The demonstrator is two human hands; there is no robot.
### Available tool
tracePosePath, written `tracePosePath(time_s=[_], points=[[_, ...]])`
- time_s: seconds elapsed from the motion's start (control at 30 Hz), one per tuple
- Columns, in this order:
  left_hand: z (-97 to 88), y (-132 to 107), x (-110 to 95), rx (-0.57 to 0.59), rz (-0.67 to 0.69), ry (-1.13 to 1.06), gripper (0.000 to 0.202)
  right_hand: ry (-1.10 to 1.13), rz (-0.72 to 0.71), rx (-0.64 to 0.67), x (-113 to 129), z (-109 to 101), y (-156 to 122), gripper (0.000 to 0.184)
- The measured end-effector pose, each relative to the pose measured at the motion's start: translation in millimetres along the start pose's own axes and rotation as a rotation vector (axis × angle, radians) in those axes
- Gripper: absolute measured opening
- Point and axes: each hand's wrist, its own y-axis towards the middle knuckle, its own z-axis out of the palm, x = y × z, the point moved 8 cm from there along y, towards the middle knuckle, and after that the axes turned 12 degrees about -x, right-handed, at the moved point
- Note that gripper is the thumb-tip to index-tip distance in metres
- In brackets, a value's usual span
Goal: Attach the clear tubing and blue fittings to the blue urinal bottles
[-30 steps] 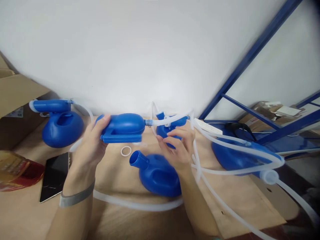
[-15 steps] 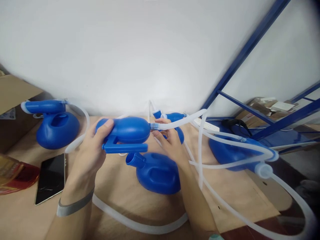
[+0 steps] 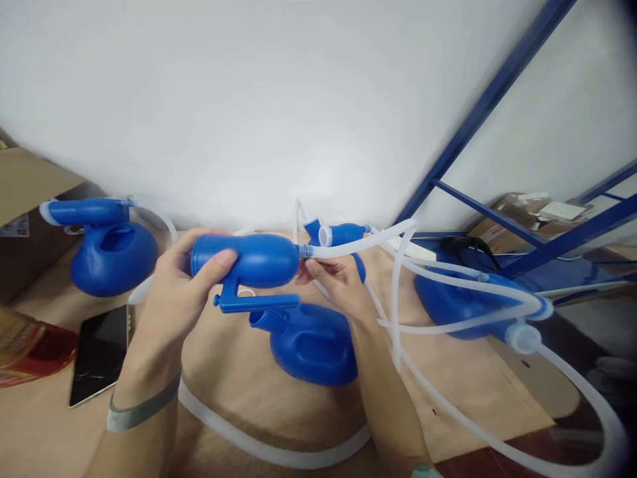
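Note:
My left hand (image 3: 182, 292) is wrapped round the rear of a blue plastic bulb-shaped piece (image 3: 249, 260) with a flat handle bar under it, held level above the table. My right hand (image 3: 334, 279) pinches the metal clip at its nozzle, where a translucent white tube (image 3: 358, 244) joins it. The tube runs right and loops down over the table. Just below my hands lies a blue jug with an open spout (image 3: 306, 342).
Another blue jug with a fitted top piece (image 3: 107, 249) sits at the left, and a further one (image 3: 468, 302) at the right under looped tubes. A dark phone (image 3: 99, 352) and a red packet (image 3: 30, 352) lie left. A blue metal rack (image 3: 497, 93) stands at the right, cardboard boxes at far left.
My left hand has turned the blue piece so its handle bar hangs lower and my thumb lies on its side. My right hand moved from the tubes up to the nozzle joint.

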Motion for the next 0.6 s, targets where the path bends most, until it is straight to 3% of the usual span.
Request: tracePosePath(time_s=[0.1, 0.27, 0.33, 0.47, 0.53, 0.6], points=[[2.0, -1, -9, -0.024, 0.033, 0.02, 0.043, 0.07, 0.084, -0.011, -6, -1, 2, 0.044], [5.1, -13, -33, -0.035, 0.218, 0.064, 0.05, 0.183, 0.197, -0.063, -18, -1, 4, 0.046], [2.0, -17, -40, -0.028, 0.278, 0.079, 0.05, 0.198, 0.188, -0.104, -22, -7, 7, 0.045], [-24.0, -19, -44, -0.145, 0.301, 0.131, 0.048, 0.209, 0.064, -0.314, -20, -36, 13, 0.041], [-31.7, -18, -42, -0.158, 0.28, 0.156, 0.048, 0.228, 0.06, -0.307, -18, -38, 14, 0.038], [-26.2, -19, -40, -0.094, 0.316, 0.192, 0.05, 0.317, 0.117, -0.216, -18, -28, 15, 0.038]])
